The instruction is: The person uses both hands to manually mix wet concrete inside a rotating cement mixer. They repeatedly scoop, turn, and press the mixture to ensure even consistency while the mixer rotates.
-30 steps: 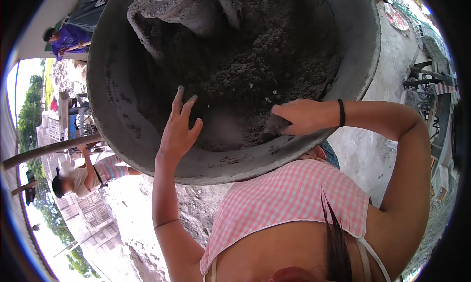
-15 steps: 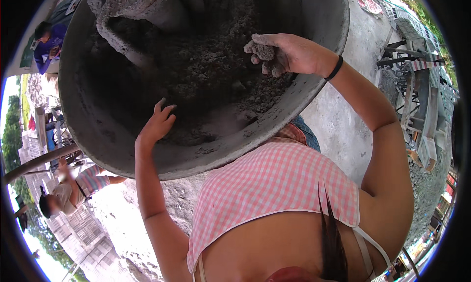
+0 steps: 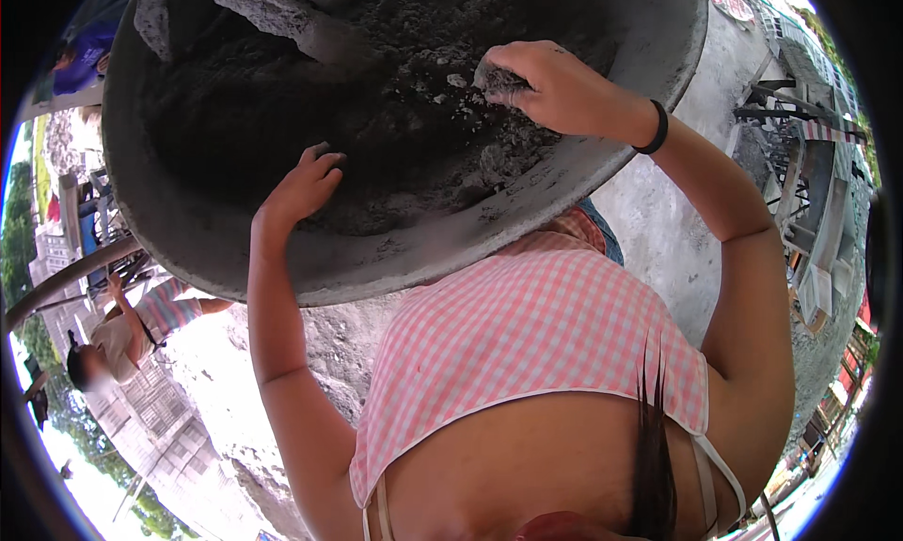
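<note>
A large round grey metal mixing pan (image 3: pixel 193 249) stands tilted in front of me. In it lies dark, crumbly cement-like mix (image 3: pixel 414 118). My right hand (image 3: pixel 564 89) is over the pan's right part, fingers curled round a lump of the damp grey mix (image 3: pixel 497 76). Small crumbs show loose below and beside that hand. My left hand (image 3: pixel 301 185) hangs over the pan's near left side, its fingers slightly bent and apart, with nothing visible in them. Grey dust coats its fingertips. The left hand is apart from the right one.
A mix-crusted mixer arm (image 3: pixel 282 19) reaches into the pan from the top. At the left, one person (image 3: pixel 127 339) is by stacked blocks (image 3: pixel 174 437), and another in purple (image 3: pixel 85 56) is farther up. Wooden planks and frames (image 3: pixel 818 230) stand at the right.
My right hand has turned palm-down over the mix, and crumbs now show beneath it. My left hand has shifted slightly up in view. The mixer arm appears in a different position.
</note>
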Available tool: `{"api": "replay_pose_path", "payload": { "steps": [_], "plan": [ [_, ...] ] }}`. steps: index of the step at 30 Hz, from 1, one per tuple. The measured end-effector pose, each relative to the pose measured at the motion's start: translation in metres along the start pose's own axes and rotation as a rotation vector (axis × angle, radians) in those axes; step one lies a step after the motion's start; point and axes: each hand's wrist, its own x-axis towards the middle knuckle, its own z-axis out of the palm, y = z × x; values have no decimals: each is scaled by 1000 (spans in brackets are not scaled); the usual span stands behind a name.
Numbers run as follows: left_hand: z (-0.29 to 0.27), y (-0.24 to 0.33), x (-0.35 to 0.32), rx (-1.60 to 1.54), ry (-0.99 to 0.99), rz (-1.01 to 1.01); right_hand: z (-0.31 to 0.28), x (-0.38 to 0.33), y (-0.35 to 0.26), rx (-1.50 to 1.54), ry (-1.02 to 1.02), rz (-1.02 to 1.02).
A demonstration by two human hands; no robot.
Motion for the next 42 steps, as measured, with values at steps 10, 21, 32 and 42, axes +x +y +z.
{"api": "replay_pose_path", "payload": {
  "steps": [10,21,32,42],
  "plan": [
    [-17,-26,-8,19,339,-61,-21,103,-49,572,-381,228],
    [-58,-150,-76,25,886,86,8,112,-33,-117,-209,-256],
    [-41,-205,-70,-1194,846,-243,63,104,21,292,-709,265],
    [-19,-202,-20,-481,487,-424,112,79,58,601,-636,1080]
  ]
}}
